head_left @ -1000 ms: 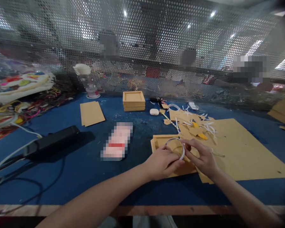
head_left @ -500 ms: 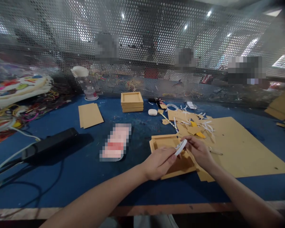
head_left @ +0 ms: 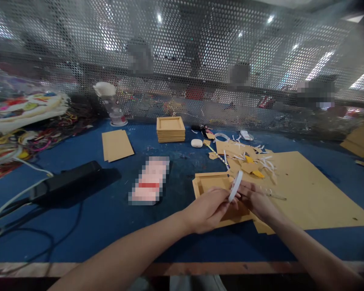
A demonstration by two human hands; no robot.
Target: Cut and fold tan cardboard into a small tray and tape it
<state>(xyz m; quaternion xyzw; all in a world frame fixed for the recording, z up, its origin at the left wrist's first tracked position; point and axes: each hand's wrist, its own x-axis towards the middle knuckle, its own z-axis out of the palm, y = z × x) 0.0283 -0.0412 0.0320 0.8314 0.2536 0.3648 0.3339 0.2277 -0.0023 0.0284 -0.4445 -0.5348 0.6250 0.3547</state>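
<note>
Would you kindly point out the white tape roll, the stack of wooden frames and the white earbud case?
white tape roll [head_left: 235, 186], head view, outer rim.
stack of wooden frames [head_left: 170, 128], head view, top frame.
white earbud case [head_left: 197, 143], head view, lid.

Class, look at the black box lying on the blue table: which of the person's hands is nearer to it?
Left. The left hand lies right of the black box, across bare blue table; the right hand is farther right still, beyond the white ring both hands hold.

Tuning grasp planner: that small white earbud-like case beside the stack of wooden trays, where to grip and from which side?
Probably from above, pinching the white case across its short width. It lies flat and low on the blue table, apart from the tray stack, with bare table on its near side.
</note>
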